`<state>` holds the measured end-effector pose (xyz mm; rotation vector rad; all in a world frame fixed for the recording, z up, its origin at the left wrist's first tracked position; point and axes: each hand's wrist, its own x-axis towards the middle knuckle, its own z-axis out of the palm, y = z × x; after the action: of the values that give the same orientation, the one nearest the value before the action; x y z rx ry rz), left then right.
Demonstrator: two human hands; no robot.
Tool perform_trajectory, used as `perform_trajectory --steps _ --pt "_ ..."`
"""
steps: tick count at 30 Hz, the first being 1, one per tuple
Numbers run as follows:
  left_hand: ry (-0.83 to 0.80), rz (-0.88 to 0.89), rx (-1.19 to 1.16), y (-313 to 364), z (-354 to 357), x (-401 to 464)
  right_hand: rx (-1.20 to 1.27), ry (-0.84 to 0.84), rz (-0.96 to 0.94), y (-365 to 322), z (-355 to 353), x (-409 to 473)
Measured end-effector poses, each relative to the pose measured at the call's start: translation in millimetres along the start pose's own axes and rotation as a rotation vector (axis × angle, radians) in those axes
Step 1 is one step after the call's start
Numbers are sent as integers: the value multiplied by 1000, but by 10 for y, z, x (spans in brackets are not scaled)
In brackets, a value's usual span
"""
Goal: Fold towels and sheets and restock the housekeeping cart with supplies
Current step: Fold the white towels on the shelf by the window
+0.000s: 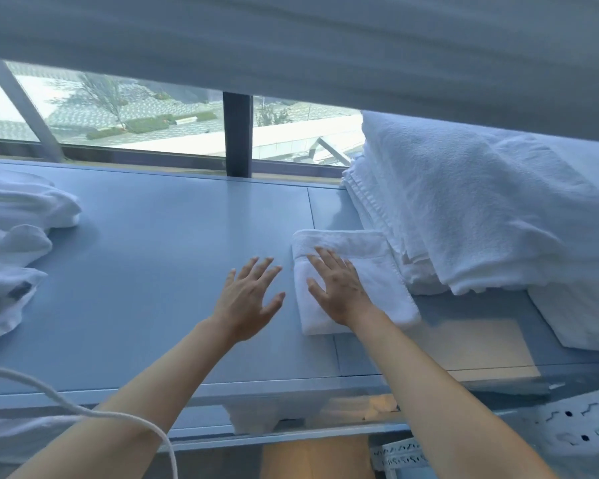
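A small folded white towel (377, 271) lies on the grey table (173, 243), right of centre. My right hand (338, 288) rests flat on its left half, fingers spread, gripping nothing. My left hand (248, 300) hovers just left of the towel over bare table, palm down with fingers apart. A tall stack of folded white towels (464, 216) stands right behind and beside the small towel. Crumpled unfolded white towels (18, 236) lie at the table's left end.
A window (153, 112) with a dark post (237, 133) runs along the far side of the table, under a lowered blind (291, 39). A white cord (83, 414) loops at the lower left. A white perforated cart shelf (574, 423) shows at the lower right.
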<state>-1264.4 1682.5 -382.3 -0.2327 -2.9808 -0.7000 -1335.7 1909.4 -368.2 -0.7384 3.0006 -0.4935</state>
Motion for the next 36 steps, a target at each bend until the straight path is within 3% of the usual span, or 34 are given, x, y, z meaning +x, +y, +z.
perform_trajectory --steps 15,23,29,36 --pt "205 -302 157 -2424 -1935 -1812 127 -64 -302 -3284 905 743" --pt "271 -437 214 -3567 -2549 -2667 110 -89 -465 -4871 1341 1086" --pt "270 -470 266 -4095 -2738 -2930 45 -118 -517 -5648 1530 1413" --pt "258 -488 126 -4486 -2707 -2965 -61 -143 -517 -6055 1854 1574"
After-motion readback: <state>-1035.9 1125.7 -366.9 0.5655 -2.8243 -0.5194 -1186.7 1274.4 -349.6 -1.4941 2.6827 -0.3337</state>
